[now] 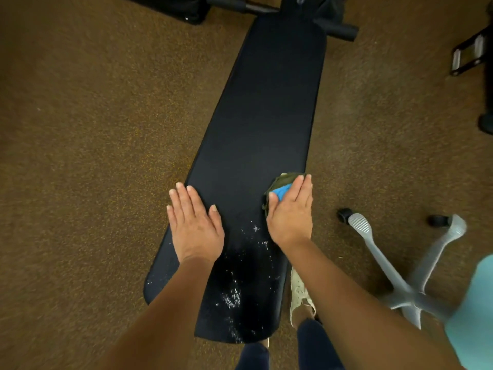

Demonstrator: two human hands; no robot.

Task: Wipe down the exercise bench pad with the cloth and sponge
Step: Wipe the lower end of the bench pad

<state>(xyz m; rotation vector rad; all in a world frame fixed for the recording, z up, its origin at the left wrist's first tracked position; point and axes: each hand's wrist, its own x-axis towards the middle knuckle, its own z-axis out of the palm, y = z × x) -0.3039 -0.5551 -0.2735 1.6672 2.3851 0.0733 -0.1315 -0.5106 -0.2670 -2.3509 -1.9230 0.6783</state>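
Observation:
A long black exercise bench pad (256,124) runs from the bottom centre up to the top of the view. My right hand (292,212) presses on a blue sponge (280,191) wrapped in a dark green cloth (281,180) at the pad's right edge. My left hand (194,222) lies flat on the pad's left side, fingers together, holding nothing. White specks and foam (232,297) dot the near end of the pad, between and below my hands.
Brown speckled carpet (93,116) surrounds the bench. A grey office chair base (400,284) with black castors stands to the right, with a pale teal seat edge (474,303). The bench's black frame bars (336,29) are at the top. My shoe (298,295) shows beside the pad.

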